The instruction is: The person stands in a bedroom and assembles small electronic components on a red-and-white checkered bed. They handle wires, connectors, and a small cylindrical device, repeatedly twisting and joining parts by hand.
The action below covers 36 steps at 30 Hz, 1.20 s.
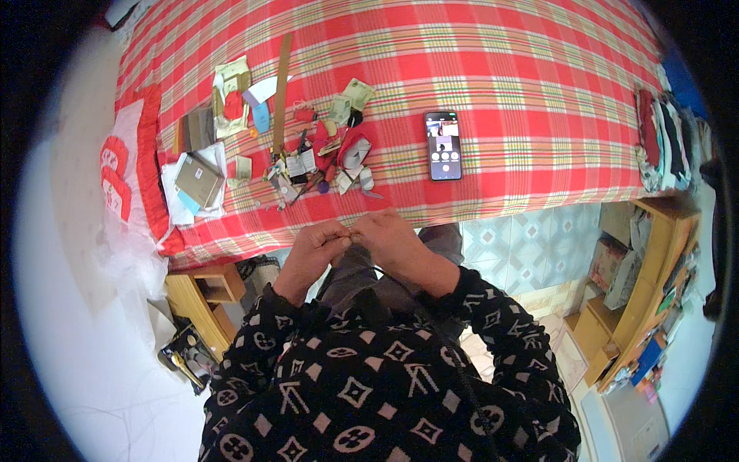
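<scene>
My left hand point(314, 254) and my right hand point(396, 245) meet above my lap, just off the near edge of the bed. The fingers of both are closed in a pinch, tips together. Between them is something small that I cannot make out. Just beyond the hands, on the red plaid bedcover point(531, 100), lies a pile of small things: a red pouch point(354, 150), folded banknotes point(356, 94), keys and papers. A brown strap point(282, 92) stretches away from the pile.
A lit phone point(443, 146) lies on the cover to the right. Left of the pile are a brown booklet point(198, 181) and papers. Folded clothes point(666, 142) are stacked at the right end. Wooden furniture point(643, 269) stands at right, a wooden drawer unit point(202, 300) at left.
</scene>
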Each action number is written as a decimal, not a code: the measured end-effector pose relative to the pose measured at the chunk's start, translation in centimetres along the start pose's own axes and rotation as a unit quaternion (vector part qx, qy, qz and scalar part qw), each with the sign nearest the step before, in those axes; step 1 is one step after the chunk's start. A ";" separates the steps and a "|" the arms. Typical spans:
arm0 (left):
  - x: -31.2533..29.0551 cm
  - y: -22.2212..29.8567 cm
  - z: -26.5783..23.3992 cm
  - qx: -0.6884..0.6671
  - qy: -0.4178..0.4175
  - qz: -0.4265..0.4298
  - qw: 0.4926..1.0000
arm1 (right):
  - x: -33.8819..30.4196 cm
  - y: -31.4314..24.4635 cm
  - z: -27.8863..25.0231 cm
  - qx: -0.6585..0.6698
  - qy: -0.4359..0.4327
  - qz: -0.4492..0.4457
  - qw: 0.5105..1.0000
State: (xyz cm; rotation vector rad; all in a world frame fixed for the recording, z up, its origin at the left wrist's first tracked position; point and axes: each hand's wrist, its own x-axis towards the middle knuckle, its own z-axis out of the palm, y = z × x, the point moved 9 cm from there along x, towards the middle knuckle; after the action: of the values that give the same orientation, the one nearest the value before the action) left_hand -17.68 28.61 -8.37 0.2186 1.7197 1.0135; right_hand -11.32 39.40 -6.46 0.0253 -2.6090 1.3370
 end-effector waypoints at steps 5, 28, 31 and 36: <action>-1.7 3.9 0.7 0.186 0.057 0.191 0.962 | -1.3 3.4 2.0 0.333 -0.192 0.231 0.894; -7.7 -5.2 -1.6 -0.155 0.035 -0.045 0.986 | -0.5 -6.2 3.9 0.002 -0.104 -0.164 0.981; -8.1 -4.7 -2.7 -0.052 0.052 0.012 0.997 | -0.5 -6.4 5.0 0.047 -0.121 -0.123 0.984; -9.0 -2.6 -3.9 0.169 0.135 0.178 0.960 | -0.3 -4.8 8.1 0.203 -0.231 0.072 0.949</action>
State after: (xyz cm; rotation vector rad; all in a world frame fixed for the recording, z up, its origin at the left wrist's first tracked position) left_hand -16.55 19.70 -3.73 0.6545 2.1524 1.0337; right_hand -11.93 30.04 -7.26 0.2431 -2.6691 2.1266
